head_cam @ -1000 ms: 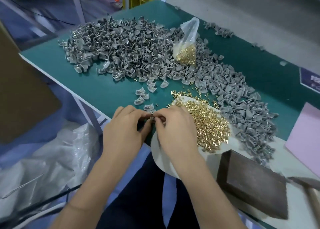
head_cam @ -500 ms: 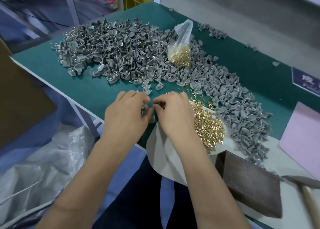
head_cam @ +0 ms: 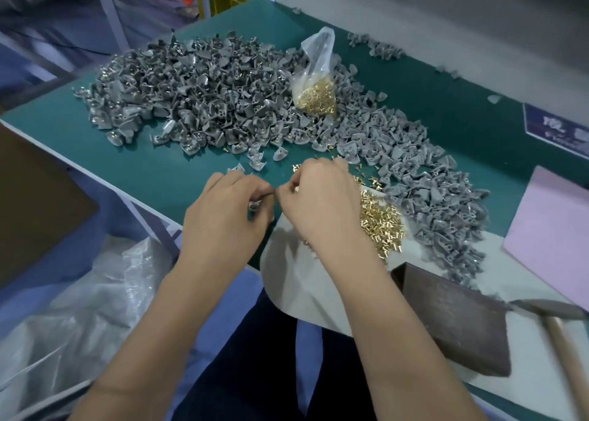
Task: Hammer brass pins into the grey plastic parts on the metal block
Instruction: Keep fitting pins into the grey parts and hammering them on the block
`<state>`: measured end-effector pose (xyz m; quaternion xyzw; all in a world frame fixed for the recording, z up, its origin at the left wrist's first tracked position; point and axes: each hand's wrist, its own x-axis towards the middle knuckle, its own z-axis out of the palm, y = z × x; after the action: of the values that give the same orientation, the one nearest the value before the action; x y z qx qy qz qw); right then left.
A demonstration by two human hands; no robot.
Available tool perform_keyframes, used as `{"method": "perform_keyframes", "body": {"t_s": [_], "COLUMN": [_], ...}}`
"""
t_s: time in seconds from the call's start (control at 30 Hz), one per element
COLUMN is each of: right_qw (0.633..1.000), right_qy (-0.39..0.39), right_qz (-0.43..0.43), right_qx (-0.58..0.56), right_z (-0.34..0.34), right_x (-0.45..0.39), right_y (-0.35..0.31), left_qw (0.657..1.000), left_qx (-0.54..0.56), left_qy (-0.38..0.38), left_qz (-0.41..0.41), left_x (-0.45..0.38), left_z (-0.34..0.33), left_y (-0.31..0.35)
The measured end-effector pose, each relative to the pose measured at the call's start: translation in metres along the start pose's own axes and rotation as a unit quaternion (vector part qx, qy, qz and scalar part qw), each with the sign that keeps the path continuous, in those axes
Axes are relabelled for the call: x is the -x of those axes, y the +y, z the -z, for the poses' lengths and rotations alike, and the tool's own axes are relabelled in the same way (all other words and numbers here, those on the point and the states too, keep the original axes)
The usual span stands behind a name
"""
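While pinching a small grey plastic part in the left hand at the near edge of the surface, meeting it fingertip to fingertip with the right hand, whose grip is pressing together on something too small to tell, perhaps a pin. Lying well off to the right of both grips, the metal block, with the hammer just beyond, so sitting nearer the right hand. Heaping just beside that hand, the loose brass pins.
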<state>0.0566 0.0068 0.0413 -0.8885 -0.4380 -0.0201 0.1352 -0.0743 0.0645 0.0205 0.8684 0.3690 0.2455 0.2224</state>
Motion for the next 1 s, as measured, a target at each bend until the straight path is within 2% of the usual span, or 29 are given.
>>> {"method": "perform_keyframes", "body": {"t_s": [0.1,0.2,0.3,0.4,0.53,0.73,0.9,1.0], "right_qw": [0.996,0.988,0.977,0.959,0.937,0.915,0.900,0.879], "right_qy": [0.076,0.117,0.134,0.168,0.195,0.160,0.166,0.227], "right_qz": [-0.041,-0.085,-0.148,-0.203,-0.268,-0.327,-0.344,-0.350], "right_qx": [-0.037,-0.047,-0.070,-0.104,-0.113,-0.174,-0.210,-0.233], "right_z": [0.030,0.061,0.085,0.103,0.113,0.097,0.072,0.059], "right_x": [0.015,0.039,0.073,0.111,0.156,0.189,0.199,0.204], "right_y": [0.025,0.062,0.107,0.150,0.189,0.219,0.235,0.237], "left_qw": [0.996,0.980,0.955,0.932,0.916,0.904,0.853,0.831], "left_qx": [0.065,0.143,0.205,0.221,0.178,0.025,-0.044,-0.070], "left_qy": [-0.018,-0.053,-0.116,-0.183,-0.231,-0.271,-0.353,-0.381], "left_qz": [-0.066,-0.128,-0.178,-0.221,-0.275,-0.331,-0.382,-0.399], "left_x": [0.002,0.007,0.011,0.018,0.026,0.003,-0.010,-0.007], "left_z": [-0.003,-0.012,-0.028,-0.046,-0.063,-0.090,-0.108,-0.119], "left_y": [0.020,0.053,0.089,0.122,0.164,0.211,0.239,0.256]}}
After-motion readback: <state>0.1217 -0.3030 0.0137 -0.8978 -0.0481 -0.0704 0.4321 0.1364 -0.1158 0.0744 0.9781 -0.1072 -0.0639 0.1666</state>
